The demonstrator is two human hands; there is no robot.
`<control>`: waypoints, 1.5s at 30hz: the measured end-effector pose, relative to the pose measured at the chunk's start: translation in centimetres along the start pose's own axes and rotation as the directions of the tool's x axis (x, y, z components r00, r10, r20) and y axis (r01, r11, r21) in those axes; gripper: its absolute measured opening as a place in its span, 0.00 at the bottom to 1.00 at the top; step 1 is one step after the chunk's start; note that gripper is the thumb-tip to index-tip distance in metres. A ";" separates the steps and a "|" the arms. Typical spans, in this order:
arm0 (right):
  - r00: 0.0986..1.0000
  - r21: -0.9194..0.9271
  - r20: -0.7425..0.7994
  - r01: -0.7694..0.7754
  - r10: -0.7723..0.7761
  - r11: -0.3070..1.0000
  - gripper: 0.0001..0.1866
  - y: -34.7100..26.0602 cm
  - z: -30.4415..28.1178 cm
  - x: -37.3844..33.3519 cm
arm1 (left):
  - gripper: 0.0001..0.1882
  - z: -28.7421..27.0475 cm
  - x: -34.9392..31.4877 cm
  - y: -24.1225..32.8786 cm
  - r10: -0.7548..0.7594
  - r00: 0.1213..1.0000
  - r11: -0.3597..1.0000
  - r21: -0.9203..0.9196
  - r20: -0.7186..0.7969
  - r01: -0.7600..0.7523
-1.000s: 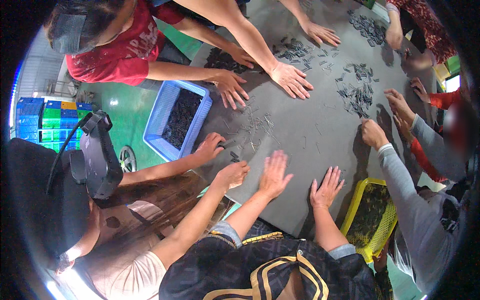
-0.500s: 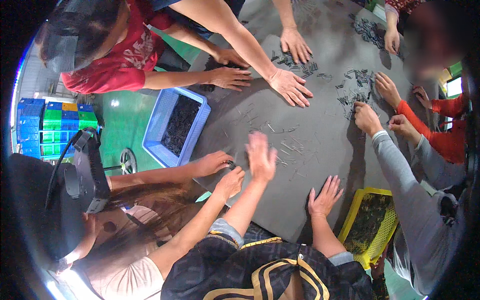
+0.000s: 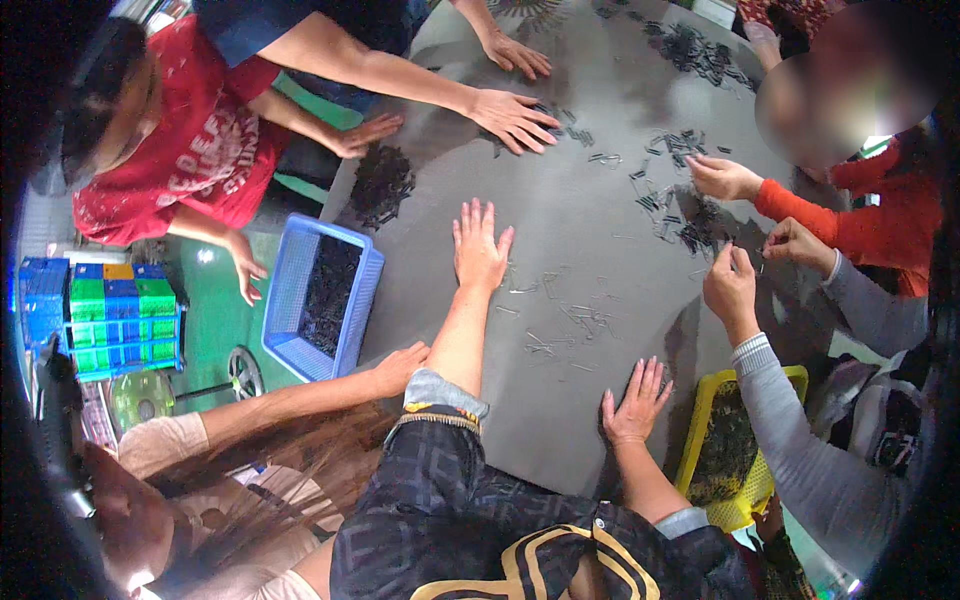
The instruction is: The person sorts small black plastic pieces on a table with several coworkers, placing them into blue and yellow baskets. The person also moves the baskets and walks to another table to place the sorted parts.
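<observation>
My left hand (image 3: 481, 250) lies palm down with spread fingers on the grey table (image 3: 560, 400), left of a loose scatter of thin metal pieces (image 3: 585, 320). Nothing shows in it. Closer to me, my right hand (image 3: 638, 402) rests flat on the table's near part, fingers stretched out, beside the yellow basket (image 3: 688, 478). The thin pieces are too small to name; they lie between and beyond my hands. Farther right is a pile of small dark strips (image 3: 700, 235), where co-workers' hands pick.
A blue basket (image 3: 372, 290) of dark pieces stands at the table's left edge. Beyond it is a dark heap (image 3: 380, 185). A co-worker's flat hand (image 3: 513, 120) covers pieces at the far side; another dark pile (image 3: 700, 55) lies far right. Co-workers surround the table.
My left hand has moved left and away from me; my right hand has barely shifted. The red-shirted co-worker's hands have drawn back, showing the dark heap. Another co-worker's flat hand has moved left.
</observation>
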State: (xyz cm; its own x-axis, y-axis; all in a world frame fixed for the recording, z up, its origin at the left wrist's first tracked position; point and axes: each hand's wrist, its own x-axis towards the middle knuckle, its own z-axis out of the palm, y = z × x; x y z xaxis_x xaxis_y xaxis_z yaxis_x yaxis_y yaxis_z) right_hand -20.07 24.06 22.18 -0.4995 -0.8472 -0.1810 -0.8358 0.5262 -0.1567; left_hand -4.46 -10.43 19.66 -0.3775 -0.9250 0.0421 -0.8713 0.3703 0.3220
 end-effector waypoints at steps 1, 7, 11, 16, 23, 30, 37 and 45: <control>1.000 -0.003 -0.005 0.003 -0.003 1.000 0.44 0.1 0.1 -0.1 | 0.34 0.4 -0.8 1.1 0.052 0.998 0.999 0.004 0.027 -0.052; 1.000 0.025 0.019 -0.018 0.017 1.000 0.44 0.1 -0.1 0.3 | 0.33 1.3 -9.2 8.4 0.290 0.957 0.887 -0.381 0.019 -0.261; 0.999 0.020 0.030 -0.034 0.034 0.999 0.46 0.3 0.2 0.3 | 0.33 0.3 -12.9 7.8 -0.118 0.990 0.961 -0.261 -0.083 0.093; 1.000 0.033 0.020 -0.025 0.024 0.999 0.48 0.1 0.0 0.6 | 0.34 1.5 -12.8 9.7 -0.101 0.995 0.995 0.000 0.024 0.101; 0.998 0.044 0.041 -0.054 0.052 0.998 0.50 0.0 -0.1 0.6 | 0.33 4.3 -12.0 17.9 0.552 0.821 0.643 -0.702 0.147 -0.307; 0.998 0.042 0.023 -0.063 0.062 0.997 0.49 0.2 -0.5 0.2 | 0.39 4.9 4.6 15.7 0.271 0.963 0.957 -0.107 0.005 -0.269; 0.999 0.049 0.024 -0.035 0.033 0.998 0.48 -0.2 -0.1 -0.3 | 0.40 4.1 10.4 16.1 0.458 0.886 0.886 0.040 0.073 -0.461; 0.997 0.035 0.055 -0.056 0.054 0.998 0.48 0.0 -0.3 -0.3 | 0.38 2.2 -2.1 12.6 0.594 0.780 0.804 -0.168 0.196 -0.570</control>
State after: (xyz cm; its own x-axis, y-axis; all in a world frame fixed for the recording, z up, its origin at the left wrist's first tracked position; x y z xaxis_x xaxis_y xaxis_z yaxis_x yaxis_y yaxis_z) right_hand -20.01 24.29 22.54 -0.5307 -0.8122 -0.2423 -0.7980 0.5751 -0.1802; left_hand -15.30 -3.67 21.54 -0.8738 -0.4848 0.0385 -0.4326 0.8109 0.3941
